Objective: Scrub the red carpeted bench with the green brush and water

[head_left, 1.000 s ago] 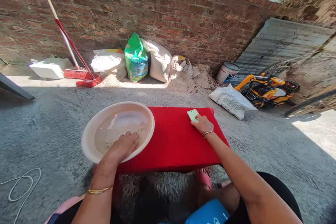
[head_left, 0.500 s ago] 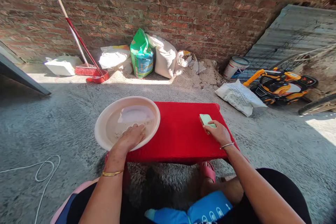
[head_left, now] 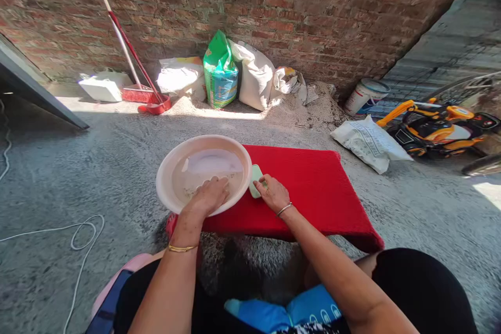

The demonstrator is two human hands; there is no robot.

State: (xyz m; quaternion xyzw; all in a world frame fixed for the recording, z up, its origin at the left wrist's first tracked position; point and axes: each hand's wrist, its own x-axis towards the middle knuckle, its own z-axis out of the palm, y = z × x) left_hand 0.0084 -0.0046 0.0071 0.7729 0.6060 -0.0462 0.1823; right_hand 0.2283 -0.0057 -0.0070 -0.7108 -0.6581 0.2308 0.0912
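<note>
A pale pink basin of water with dark specks in it stands on the left part of a low stool or table covered in red cloth. Reaching over the basin's near rim, my left hand has its fingers down at the water, slightly apart, with nothing visible in them; the fingertips are partly hidden. My right hand grips a light green scrubbing brush beside the basin's right rim, thumb and fingers closed round its near end. The brush's underside is hidden now.
Behind, a brick wall backs a green bag, white sacks and a red dustpan. To the right are a flat white sack and a yellow-black toy excavator. A white cable lies on the left floor.
My right hand has carried the brush left across the red cloth to the basin's side. My left hand stays in the basin. The camera view has shifted slightly.
</note>
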